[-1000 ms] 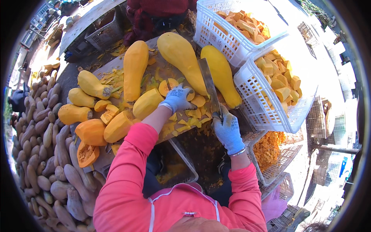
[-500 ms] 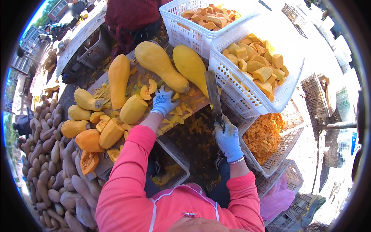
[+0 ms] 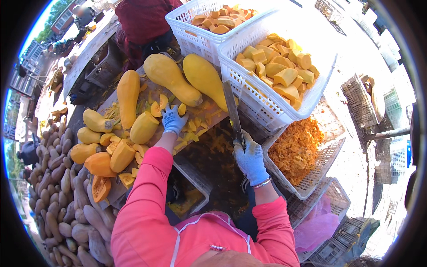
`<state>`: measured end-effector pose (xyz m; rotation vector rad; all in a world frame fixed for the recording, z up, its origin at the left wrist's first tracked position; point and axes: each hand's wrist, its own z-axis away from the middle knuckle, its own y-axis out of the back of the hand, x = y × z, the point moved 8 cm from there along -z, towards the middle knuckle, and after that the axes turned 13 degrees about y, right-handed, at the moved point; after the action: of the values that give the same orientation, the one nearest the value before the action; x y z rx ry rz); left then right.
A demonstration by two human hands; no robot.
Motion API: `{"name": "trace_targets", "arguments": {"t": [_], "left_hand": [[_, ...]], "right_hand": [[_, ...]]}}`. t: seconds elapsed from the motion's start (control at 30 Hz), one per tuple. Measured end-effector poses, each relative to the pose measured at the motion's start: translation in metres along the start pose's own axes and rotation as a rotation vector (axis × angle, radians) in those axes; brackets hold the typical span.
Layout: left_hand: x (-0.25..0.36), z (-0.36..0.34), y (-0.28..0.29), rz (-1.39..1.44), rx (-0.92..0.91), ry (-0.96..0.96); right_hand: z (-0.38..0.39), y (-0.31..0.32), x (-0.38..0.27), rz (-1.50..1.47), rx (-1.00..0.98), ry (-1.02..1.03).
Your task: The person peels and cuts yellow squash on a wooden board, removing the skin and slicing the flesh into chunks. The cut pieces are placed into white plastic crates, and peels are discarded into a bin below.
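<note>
My left hand (image 3: 173, 119), in a pale blue glove, rests with fingers spread among cut squash slices (image 3: 155, 110) on the board (image 3: 203, 114), just beyond a short peeled squash piece (image 3: 143, 127). My right hand (image 3: 249, 161), gloved too, grips the handle of a large cleaver (image 3: 231, 104), its blade pointing away from me beside a crate of chunks. Whole long yellow squashes (image 3: 170, 76) lie along the far side of the board, with cut pieces (image 3: 122, 155) at its left among peelings.
White crates (image 3: 267, 100) of squash chunks stand at right, above a crate (image 3: 291, 149) of orange shreds. Tan squashes (image 3: 75, 209) are piled at left. Another crate (image 3: 200, 196) sits low between my legs. A person in dark red (image 3: 142, 22) is beyond the board; others are farther off.
The view has shifted, so the board and crates sit farther left and higher in the picture. My left fingers have spread over the slices; my right hand still holds the cleaver.
</note>
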<state>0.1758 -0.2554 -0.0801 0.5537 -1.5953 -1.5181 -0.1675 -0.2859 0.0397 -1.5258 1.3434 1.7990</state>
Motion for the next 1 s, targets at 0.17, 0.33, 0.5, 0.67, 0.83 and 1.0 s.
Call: {"name": "trace_targets", "arguments": {"t": [0.17,0.33,0.5,0.67,0.83,1.0], "left_hand": [[-0.077,-0.013,0.002,1.371,0.057,0.217],[0.061,0.006,0.098,1.796,-0.322,0.094],[0.273,0.038,0.207,1.515,-0.616,-0.344],[0.220,0.011,0.199,1.142,-0.420,-0.468],[-0.031,-0.027,0.136,-0.086,-0.242,-0.053],[-0.108,-0.022,0.092,-0.396,-0.248,0.028]], "right_hand": [[0.003,0.005,-0.002,0.073,-0.022,0.013],[0.015,-0.004,0.026,0.278,-0.200,-0.044],[0.011,-0.022,0.020,0.213,-0.252,-0.006],[0.010,-0.014,0.023,0.267,-0.247,-0.028],[0.014,-0.020,0.014,0.283,-0.266,0.020],[0.015,-0.035,0.019,0.286,-0.346,-0.024]]}}
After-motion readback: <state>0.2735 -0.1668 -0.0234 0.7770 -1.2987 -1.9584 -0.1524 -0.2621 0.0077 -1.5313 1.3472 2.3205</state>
